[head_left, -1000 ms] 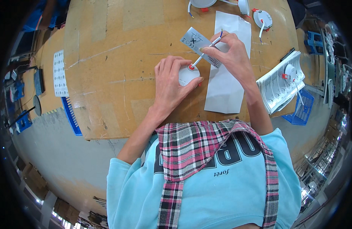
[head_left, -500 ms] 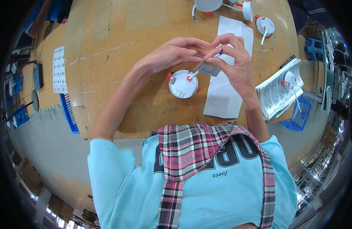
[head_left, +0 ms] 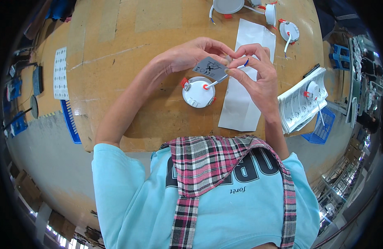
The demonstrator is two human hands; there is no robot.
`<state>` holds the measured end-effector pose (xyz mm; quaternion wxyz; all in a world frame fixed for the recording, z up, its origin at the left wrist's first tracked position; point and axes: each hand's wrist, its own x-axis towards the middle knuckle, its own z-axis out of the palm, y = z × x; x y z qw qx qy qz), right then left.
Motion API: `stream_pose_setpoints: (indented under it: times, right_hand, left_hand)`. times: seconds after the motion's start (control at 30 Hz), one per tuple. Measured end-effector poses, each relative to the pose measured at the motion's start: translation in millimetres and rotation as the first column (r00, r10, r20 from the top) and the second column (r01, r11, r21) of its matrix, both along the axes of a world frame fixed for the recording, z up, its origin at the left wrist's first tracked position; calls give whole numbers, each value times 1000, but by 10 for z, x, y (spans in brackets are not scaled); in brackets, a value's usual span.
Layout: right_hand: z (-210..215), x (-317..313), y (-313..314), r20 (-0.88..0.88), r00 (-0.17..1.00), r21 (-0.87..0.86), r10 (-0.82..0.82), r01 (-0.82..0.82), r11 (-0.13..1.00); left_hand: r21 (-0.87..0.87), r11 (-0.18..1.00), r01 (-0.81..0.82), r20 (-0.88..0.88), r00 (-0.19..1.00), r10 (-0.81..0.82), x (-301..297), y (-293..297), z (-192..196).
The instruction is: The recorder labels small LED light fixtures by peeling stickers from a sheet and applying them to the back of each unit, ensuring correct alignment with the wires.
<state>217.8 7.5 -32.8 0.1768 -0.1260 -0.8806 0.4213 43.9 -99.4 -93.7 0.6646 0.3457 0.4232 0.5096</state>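
Observation:
A round white downlight [head_left: 196,97] with red-tipped spring clips lies back-up on the table in front of me. Its white cable [head_left: 212,84] rises from a red grommet toward my fingers. A silver-grey printed label [head_left: 209,69] is at the cable, its printed face up; whether it is stuck around it I cannot tell. My left hand [head_left: 195,54] is closed at the label's far edge, fingertips meeting those of the other hand. My right hand [head_left: 258,72] pinches the cable by the label's corner, a blue wire end [head_left: 246,62] poking out between its fingers.
A white paper sheet [head_left: 241,108] lies under and beside my right hand. Further right, a stack of printed sheets [head_left: 299,106] carries another downlight [head_left: 313,89]. More downlights [head_left: 289,32] sit at the far right. Blue baskets [head_left: 323,124] stand beyond the table edges.
The label has turned from a steep tilt to lie flatter, showing its printed symbols and reaching further left. Both hands have shifted slightly, fingertips still together. The downlight stays in place.

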Motion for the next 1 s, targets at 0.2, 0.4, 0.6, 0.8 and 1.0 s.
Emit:
stream_pose_setpoints:
  times: [0.2, 0.4, 0.6, 0.8, 1.0]
  right_hand:
    - [-42, 34, -57, 15, 996, -48, -85, 86, 995]
    - [-85, 31, -138, 15, 984, -177, -176, 176, 968]
    - [-162, -22, -170, 10, 977, -270, -214, 209, 940]
    - [-120, -37, -179, 52, 974, -310, -221, 226, 923]
    - [-150, -24, -142, -41, 987, -268, -154, 137, 954]
  left_hand:
    - [-126, 987, -104, -114, 989, 90, -88, -134, 80]
    - [-73, 983, -171, -95, 982, 164, -141, -212, -5]
    - [-65, 973, -223, -44, 974, 220, -107, -268, -44]
    - [-50, 968, -246, -54, 969, 243, -113, -289, 8]
    - [-78, 956, -284, -102, 956, 276, -101, -291, -2]
